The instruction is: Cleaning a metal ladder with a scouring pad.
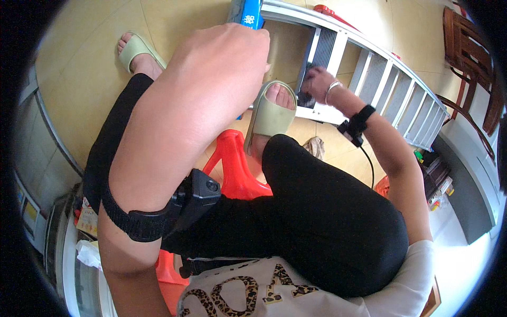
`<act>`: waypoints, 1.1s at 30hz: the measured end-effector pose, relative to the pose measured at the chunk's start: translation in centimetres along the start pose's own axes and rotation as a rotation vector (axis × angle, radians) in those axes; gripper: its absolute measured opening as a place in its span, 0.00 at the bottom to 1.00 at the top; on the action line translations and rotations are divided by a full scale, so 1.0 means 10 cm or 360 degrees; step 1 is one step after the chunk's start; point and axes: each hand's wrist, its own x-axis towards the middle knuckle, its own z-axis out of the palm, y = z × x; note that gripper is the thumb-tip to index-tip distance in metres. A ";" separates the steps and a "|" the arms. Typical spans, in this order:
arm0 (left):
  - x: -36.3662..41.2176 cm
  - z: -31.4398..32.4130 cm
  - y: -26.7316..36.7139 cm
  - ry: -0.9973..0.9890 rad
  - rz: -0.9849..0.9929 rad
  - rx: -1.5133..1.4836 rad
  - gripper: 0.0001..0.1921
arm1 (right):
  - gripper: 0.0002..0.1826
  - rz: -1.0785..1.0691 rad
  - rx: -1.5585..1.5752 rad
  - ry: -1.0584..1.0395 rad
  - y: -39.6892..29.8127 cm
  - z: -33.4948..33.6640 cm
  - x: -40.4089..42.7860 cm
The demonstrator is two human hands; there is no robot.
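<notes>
An aluminium ladder (341, 51) lies across the upper right of the view. My left hand (237, 55) is at the top centre, over a blue part (250, 14) with white writing beside the ladder's left end. Its fingers are mostly hidden behind the back of the hand, so its grip cannot be seen. My right hand (319, 85), slightly blurred, reaches to the ladder's leftmost visible rung. Its fingers are curled on a dark crumpled thing, seemingly a cloth (305, 99), against that rung.
A red plastic stool (233, 170) stands between my legs. My feet wear green slippers (273, 119). A beige cloth (315, 147) lies on the tiled floor (178, 18). A red object (330, 12) is beyond the ladder; wooden furniture (467, 43) is at the upper right. A black cable (370, 158) hangs from my right wrist device.
</notes>
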 end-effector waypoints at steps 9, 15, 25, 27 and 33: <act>-0.02 -0.06 0.02 -0.0185 -0.0060 0.0017 0.21 | 0.16 -0.0117 0.0116 -0.0256 -0.30 -0.15 -0.25; -0.01 -0.09 0.02 -0.0065 -0.0074 -0.0088 0.22 | 0.11 -0.0144 0.0293 -0.0047 -0.23 0.05 -0.17; -0.02 -0.06 0.05 -0.0116 -0.0056 -0.0061 0.21 | 0.11 0.0125 0.0313 0.0117 0.12 -0.21 -0.18; -0.01 -0.06 0.07 -0.0114 -0.0027 -0.0043 0.21 | 0.11 0.0233 0.0107 0.0201 0.36 -0.21 -0.10; 0.04 0.00 0.06 -0.0125 -0.0012 -0.0022 0.20 | 0.20 0.0619 -0.0350 0.0403 0.51 -0.41 0.03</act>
